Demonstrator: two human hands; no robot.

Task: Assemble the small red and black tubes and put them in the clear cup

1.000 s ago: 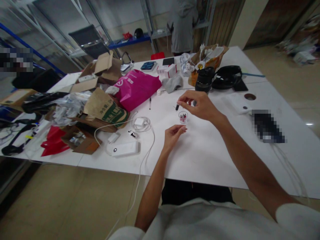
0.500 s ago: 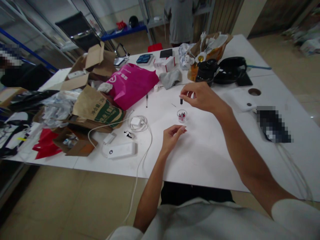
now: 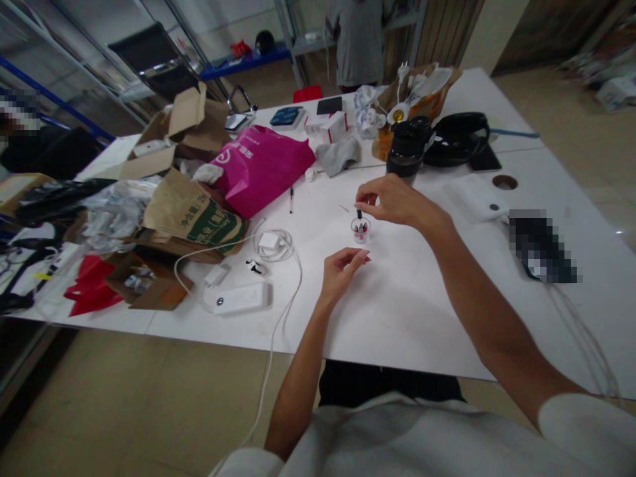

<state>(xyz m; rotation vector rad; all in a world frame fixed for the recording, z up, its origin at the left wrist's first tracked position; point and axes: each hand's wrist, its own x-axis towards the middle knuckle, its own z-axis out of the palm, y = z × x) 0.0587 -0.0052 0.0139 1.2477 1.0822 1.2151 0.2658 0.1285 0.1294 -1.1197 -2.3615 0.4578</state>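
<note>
My right hand [image 3: 387, 199] pinches a small black cylinder [image 3: 359, 214] between thumb and fingertips. The cylinder points down at the rim of a small clear cup [image 3: 360, 236]; whether it touches the cup I cannot tell. Inside the cup stand several small red and dark pieces [image 3: 361, 228], too small to name. Just in front of the cup, my left hand [image 3: 342, 271] rests at the table, fingers loosely bent and thumb stretched out. It shows nothing in its grasp and does not touch the cup.
A magenta bag [image 3: 265, 165], cardboard boxes [image 3: 199, 126] and a coiled white cable [image 3: 278, 245] lie to the left, with a white power bank [image 3: 241, 299]. A dark bottle [image 3: 405, 152] stands behind my right hand. A pen [image 3: 291, 200] lies left of the cup.
My right hand has come down and slightly nearer with the black cylinder, from above the cup to its rim. My left hand has stayed in place.
</note>
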